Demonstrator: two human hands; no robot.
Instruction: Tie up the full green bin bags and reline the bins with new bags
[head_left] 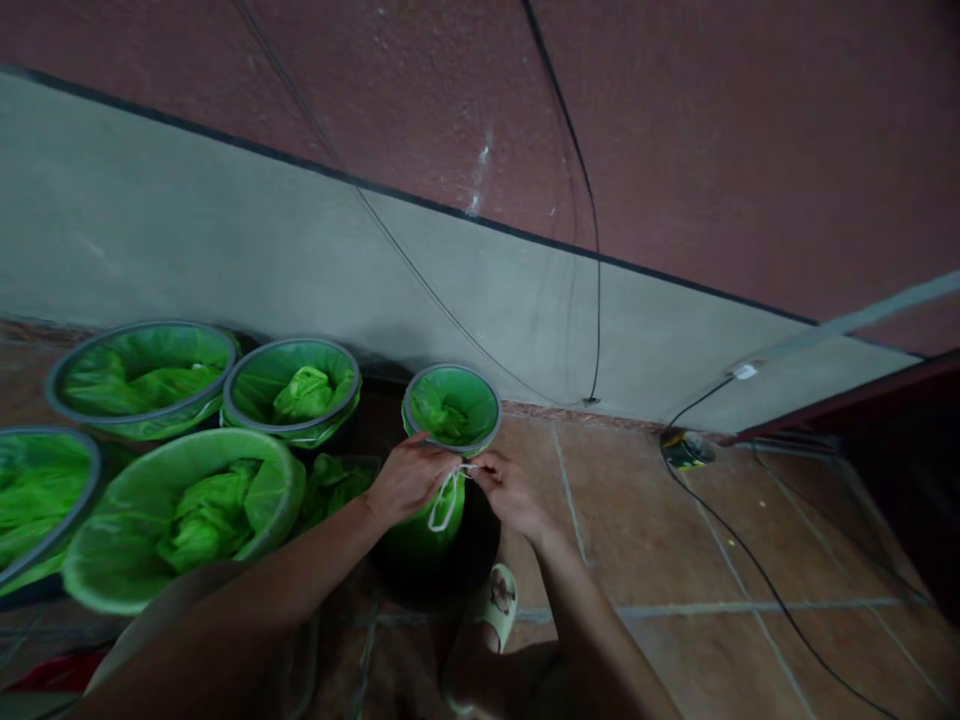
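Observation:
In the head view, my left hand (411, 478) and my right hand (511, 492) meet above a dark round bin (480, 540). Both have their fingers pinched on a white drawstring (444, 516), which hangs in a loop between them. Below it, a bright green plastic bag (421, 542) sits inside the bin, its neck partly hidden by my left hand. Just beyond my hands stands a smaller bin (489, 432) with a grey rim and a green liner.
On the left stand several bins lined with green bags, including an oval one (97, 560) and a round one (352, 372). A wall (480, 270) runs behind. Black cable (757, 580) crosses the tiled floor near a dark can (688, 450). A slippered foot (487, 625) is below.

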